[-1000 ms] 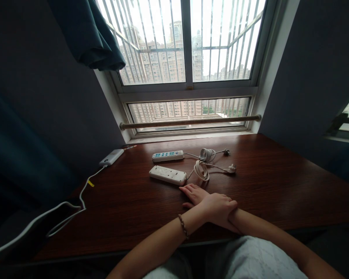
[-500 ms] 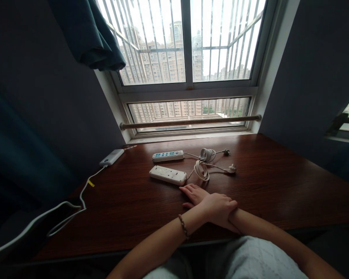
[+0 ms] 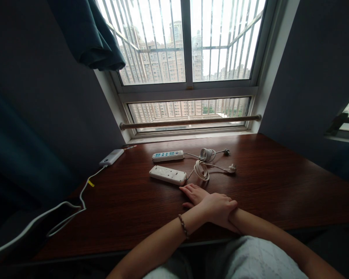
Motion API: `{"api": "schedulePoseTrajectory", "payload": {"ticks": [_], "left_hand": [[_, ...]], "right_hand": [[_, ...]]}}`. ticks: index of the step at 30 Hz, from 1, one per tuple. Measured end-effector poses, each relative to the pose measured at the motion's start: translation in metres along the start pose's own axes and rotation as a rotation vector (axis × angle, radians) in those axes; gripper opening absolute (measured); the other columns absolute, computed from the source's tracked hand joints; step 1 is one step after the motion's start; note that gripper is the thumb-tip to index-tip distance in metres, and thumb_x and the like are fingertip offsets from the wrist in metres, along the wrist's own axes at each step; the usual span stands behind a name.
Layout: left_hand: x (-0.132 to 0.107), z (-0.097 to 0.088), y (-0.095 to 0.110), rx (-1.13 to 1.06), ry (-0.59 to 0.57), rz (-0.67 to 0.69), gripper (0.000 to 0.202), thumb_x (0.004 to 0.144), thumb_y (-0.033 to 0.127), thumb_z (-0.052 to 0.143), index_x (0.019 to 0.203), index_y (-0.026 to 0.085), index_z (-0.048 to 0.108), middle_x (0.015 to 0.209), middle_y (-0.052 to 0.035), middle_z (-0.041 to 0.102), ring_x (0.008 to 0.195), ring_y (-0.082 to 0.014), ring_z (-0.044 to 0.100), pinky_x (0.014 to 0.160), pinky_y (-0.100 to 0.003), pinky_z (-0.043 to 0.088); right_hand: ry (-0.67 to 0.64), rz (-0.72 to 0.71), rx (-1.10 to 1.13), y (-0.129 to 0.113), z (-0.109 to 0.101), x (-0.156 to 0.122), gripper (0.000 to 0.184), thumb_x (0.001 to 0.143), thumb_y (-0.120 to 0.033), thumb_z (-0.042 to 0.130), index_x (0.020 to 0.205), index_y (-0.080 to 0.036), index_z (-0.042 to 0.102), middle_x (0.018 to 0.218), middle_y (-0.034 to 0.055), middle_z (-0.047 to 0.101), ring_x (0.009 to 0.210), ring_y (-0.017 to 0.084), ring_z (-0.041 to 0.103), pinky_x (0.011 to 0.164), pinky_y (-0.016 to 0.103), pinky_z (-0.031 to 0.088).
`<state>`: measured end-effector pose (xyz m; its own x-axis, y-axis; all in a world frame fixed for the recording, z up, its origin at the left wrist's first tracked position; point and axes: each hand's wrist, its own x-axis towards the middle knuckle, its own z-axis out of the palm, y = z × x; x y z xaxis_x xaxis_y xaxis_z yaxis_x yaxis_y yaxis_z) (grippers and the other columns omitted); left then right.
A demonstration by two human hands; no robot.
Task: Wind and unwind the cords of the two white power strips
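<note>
My left hand (image 3: 219,209) lies across my right wrist, its fingers wrapped over it. Palm down on the table, my right hand (image 3: 195,193) has its fingers stretched out and holds nothing. Its fingertips are just below the near power strip (image 3: 168,175), which lies with its underside up. From that strip a looped white cord runs right to a white plug (image 3: 232,169). Behind it is another power strip (image 3: 168,155), sockets facing up, with a coiled cord (image 3: 207,154) and a dark-tipped plug (image 3: 226,152).
A white box-shaped device (image 3: 112,157) sits at the table's left edge, with a white cable (image 3: 82,193) hanging off that side. The brown wooden table (image 3: 279,186) reaches to a barred window with a rail (image 3: 192,122). A blue curtain (image 3: 95,42) hangs at upper left.
</note>
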<state>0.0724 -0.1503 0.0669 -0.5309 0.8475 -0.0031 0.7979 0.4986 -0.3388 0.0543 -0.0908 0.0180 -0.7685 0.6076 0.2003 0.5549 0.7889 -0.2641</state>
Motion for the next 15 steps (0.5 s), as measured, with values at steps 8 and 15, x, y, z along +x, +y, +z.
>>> {"api": "schedulePoseTrajectory", "payload": {"ticks": [8, 15], "left_hand": [[0.005, 0.012, 0.004, 0.042, -0.010, 0.087, 0.101, 0.047, 0.058, 0.068, 0.135, 0.019, 0.037, 0.147, -0.0130, 0.027, 0.135, -0.0421, 0.010, 0.098, -0.053, 0.037], [0.001, 0.002, 0.000, 0.030, -0.031, 0.033, 0.090, 0.058, 0.056, 0.063, 0.136, 0.020, 0.036, 0.146, -0.0125, 0.028, 0.134, -0.0416, 0.013, 0.093, -0.052, 0.042]], "right_hand": [[-0.004, -0.002, -0.007, 0.000, 0.000, 0.000, 0.072, 0.079, -0.047, 0.056, 0.135, -0.005, 0.037, 0.124, 0.0164, 0.049, 0.114, 0.029, 0.043, 0.101, 0.039, 0.035], [0.009, -0.007, 0.001, 0.001, 0.001, 0.000, 0.072, 0.078, -0.047, 0.057, 0.134, -0.006, 0.038, 0.124, 0.0166, 0.049, 0.114, 0.029, 0.043, 0.100, 0.039, 0.035]]}}
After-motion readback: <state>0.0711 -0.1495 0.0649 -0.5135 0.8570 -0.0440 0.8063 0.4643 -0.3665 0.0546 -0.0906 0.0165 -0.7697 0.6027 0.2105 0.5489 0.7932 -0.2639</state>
